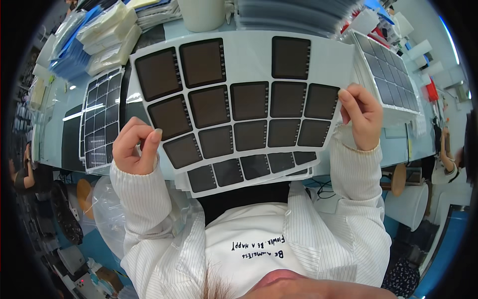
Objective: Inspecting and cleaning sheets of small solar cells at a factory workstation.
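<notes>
At the left of the frame we see a second white sheet (101, 119) of small dark squares lying flat on the pale tabletop (55, 124). Above it, at the upper left, we find piles of cream-coloured packets (110, 37) stacked on blue-edged clear sleeves (69, 55). At the top centre stands a white cylindrical container (201, 14), and just to its right we note a stack of grey sheets (294, 15). At the upper right another sheet of dark squares (391, 74) rests on a white stack. At the lower right we see a round wooden stool (398, 178) beside a white bucket (409, 205).
</notes>
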The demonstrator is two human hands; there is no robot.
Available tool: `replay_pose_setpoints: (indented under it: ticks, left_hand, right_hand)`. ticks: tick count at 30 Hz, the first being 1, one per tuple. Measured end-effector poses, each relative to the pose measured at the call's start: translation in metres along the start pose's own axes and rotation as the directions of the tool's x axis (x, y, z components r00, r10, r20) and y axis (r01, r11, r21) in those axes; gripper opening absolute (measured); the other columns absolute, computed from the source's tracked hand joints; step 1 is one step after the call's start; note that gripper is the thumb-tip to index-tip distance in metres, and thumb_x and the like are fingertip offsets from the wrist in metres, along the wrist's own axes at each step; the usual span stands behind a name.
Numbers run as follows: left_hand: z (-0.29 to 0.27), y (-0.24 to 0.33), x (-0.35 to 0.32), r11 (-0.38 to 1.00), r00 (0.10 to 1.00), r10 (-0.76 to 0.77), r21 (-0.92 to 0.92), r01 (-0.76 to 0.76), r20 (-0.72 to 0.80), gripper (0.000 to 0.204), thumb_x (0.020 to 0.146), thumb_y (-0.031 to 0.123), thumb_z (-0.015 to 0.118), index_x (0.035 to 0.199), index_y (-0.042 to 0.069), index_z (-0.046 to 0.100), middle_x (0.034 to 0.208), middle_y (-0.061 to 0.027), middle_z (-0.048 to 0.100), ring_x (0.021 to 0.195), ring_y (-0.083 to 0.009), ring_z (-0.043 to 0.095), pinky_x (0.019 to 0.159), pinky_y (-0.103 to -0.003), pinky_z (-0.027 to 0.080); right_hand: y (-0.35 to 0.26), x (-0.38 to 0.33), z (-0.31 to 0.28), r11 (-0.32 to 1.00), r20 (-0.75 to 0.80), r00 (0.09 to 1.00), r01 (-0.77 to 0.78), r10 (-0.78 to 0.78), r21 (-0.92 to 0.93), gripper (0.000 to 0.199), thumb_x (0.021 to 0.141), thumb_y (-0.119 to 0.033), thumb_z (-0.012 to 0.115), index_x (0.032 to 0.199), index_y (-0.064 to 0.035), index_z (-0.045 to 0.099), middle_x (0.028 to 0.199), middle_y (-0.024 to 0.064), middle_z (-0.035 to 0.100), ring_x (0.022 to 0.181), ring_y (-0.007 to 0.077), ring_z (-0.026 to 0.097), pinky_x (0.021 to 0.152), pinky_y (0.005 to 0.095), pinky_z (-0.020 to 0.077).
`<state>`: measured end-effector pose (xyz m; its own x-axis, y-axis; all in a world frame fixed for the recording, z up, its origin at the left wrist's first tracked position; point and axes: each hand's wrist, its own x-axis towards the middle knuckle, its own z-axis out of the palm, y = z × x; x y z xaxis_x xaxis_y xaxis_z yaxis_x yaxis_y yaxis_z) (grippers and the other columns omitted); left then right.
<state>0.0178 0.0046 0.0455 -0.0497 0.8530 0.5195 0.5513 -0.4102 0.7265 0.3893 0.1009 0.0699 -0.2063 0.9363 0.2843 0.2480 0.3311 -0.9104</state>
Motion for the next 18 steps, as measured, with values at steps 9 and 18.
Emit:
replay_pose_setpoints:
  ticks: [9, 18]
  left_hand:
    - [-0.020, 0.012, 0.001, 0.974, 0.972, 0.207, 0.121, -0.194, -0.114, 0.013, 0.074, 0.001, 0.066, 0.068, -0.002, 0.055, 0.063, -0.0040, 0.047, 0.049, -0.0088, 0.041, 0.045, -0.020, 0.031]
    - [-0.046, 0.019, 0.003, 0.970, 0.968, 0.201, 0.170, -0.175, -0.150, 0.012, 0.078, 0.004, 0.064, 0.072, -0.002, 0.056, 0.064, -0.0041, 0.049, 0.053, -0.0099, 0.044, 0.048, -0.021, 0.034]
  right_hand:
    - [-0.019, 0.002, 0.010, 0.961, -0.121, 0.957, 0.271, -0.264, 0.047, 0.009, 0.086, -0.009, 0.057, 0.085, -0.0001, 0.058, 0.071, -0.0016, 0.048, 0.053, 0.0044, 0.042, 0.045, 0.0168, 0.0301]
    - [-0.044, 0.015, 0.016, 0.946, -0.086, 0.943, 0.323, -0.322, 0.001, 0.011, 0.087, -0.012, 0.058, 0.086, -0.0005, 0.059, 0.072, -0.0014, 0.051, 0.052, 0.0043, 0.041, 0.044, 0.0167, 0.0306]
